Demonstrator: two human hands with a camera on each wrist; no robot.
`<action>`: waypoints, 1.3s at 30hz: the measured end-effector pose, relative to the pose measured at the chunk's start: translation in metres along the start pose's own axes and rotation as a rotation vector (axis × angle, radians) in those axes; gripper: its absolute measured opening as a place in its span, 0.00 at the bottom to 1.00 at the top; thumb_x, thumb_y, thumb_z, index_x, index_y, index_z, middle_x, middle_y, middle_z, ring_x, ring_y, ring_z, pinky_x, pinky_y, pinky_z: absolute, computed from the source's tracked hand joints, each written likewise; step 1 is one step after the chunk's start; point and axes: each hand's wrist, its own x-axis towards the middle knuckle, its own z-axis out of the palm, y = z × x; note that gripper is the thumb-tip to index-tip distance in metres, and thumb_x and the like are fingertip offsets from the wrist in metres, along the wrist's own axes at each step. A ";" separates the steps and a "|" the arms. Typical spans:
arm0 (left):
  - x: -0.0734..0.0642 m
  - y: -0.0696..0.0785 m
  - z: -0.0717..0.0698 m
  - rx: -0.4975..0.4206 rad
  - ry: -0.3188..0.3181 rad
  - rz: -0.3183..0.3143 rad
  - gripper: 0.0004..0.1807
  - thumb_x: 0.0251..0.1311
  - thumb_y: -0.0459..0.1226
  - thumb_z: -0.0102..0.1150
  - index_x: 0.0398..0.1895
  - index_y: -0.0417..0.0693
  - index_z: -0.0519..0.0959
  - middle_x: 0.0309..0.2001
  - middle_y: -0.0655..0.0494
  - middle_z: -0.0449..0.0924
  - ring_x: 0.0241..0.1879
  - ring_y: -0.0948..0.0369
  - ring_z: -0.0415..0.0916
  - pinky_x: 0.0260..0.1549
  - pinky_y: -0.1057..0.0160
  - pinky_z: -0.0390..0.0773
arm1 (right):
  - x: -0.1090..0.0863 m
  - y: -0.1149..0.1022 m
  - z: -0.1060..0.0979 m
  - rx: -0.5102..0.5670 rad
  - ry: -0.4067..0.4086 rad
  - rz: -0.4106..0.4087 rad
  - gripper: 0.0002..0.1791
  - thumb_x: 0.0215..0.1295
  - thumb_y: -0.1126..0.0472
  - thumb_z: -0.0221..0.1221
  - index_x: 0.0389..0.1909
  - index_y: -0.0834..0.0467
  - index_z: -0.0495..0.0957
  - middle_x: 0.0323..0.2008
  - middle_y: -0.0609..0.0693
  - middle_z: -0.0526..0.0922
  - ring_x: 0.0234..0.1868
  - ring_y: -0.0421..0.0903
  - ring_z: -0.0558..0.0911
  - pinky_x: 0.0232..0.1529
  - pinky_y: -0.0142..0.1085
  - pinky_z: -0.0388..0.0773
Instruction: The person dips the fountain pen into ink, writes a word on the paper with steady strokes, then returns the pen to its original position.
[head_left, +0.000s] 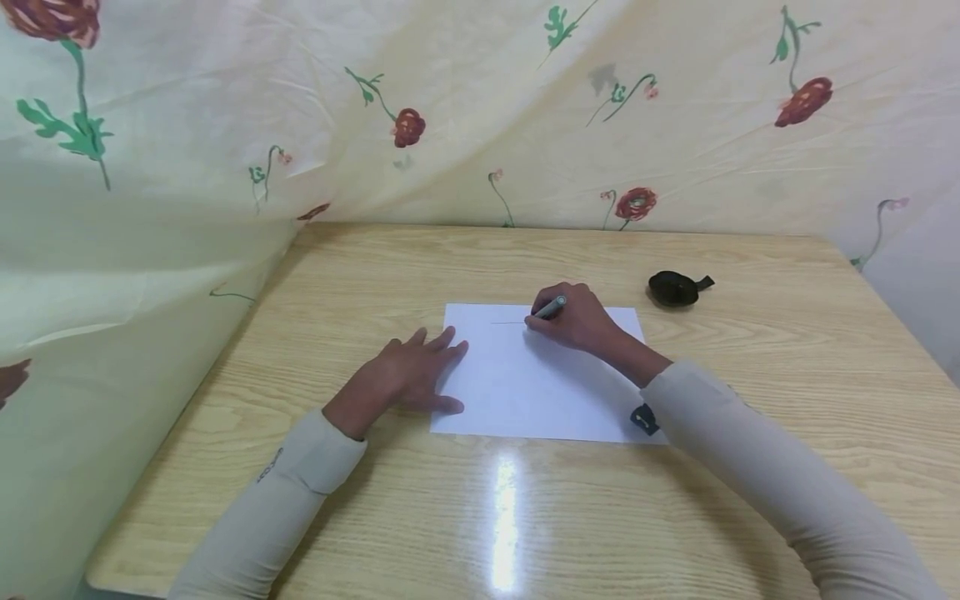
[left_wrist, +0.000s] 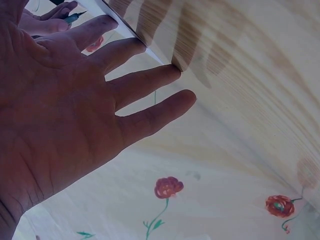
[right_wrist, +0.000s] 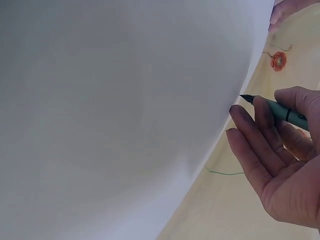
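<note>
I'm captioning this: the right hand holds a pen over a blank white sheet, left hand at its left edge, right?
Not blank: the head view shows a thin line on the white sheet, left of the pen. The rest stands.

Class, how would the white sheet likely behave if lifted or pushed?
The sheet looks thin, so it probably droops when lifted. Flat on a glossy table, it might slide, though the left hand at its edge may steady it.
</note>
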 end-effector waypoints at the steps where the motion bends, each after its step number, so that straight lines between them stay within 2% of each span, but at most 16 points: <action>1: 0.000 0.000 0.000 0.002 0.000 -0.001 0.50 0.62 0.62 0.58 0.81 0.55 0.49 0.80 0.50 0.40 0.76 0.38 0.40 0.66 0.33 0.54 | 0.000 0.000 0.000 0.003 -0.003 0.004 0.04 0.59 0.62 0.67 0.29 0.59 0.86 0.28 0.50 0.87 0.27 0.47 0.80 0.30 0.39 0.74; 20: 0.000 0.002 -0.002 -0.011 -0.005 -0.018 0.50 0.61 0.62 0.59 0.81 0.55 0.49 0.80 0.50 0.40 0.76 0.38 0.39 0.66 0.32 0.53 | -0.008 -0.012 0.003 0.009 -0.050 0.015 0.05 0.61 0.60 0.68 0.30 0.58 0.86 0.28 0.49 0.86 0.26 0.45 0.79 0.29 0.37 0.75; 29: 0.001 0.002 -0.002 0.001 -0.001 -0.016 0.50 0.61 0.63 0.59 0.81 0.55 0.50 0.80 0.50 0.41 0.76 0.38 0.41 0.65 0.33 0.55 | -0.011 -0.021 0.005 -0.006 -0.055 -0.026 0.05 0.60 0.59 0.68 0.29 0.57 0.86 0.26 0.46 0.86 0.26 0.44 0.79 0.30 0.37 0.74; 39: 0.002 0.002 -0.002 0.003 -0.007 -0.025 0.50 0.61 0.63 0.59 0.81 0.56 0.50 0.80 0.50 0.41 0.76 0.38 0.41 0.65 0.33 0.55 | -0.011 -0.018 0.008 0.003 -0.067 -0.030 0.05 0.61 0.59 0.67 0.29 0.57 0.86 0.26 0.46 0.86 0.27 0.43 0.79 0.30 0.38 0.75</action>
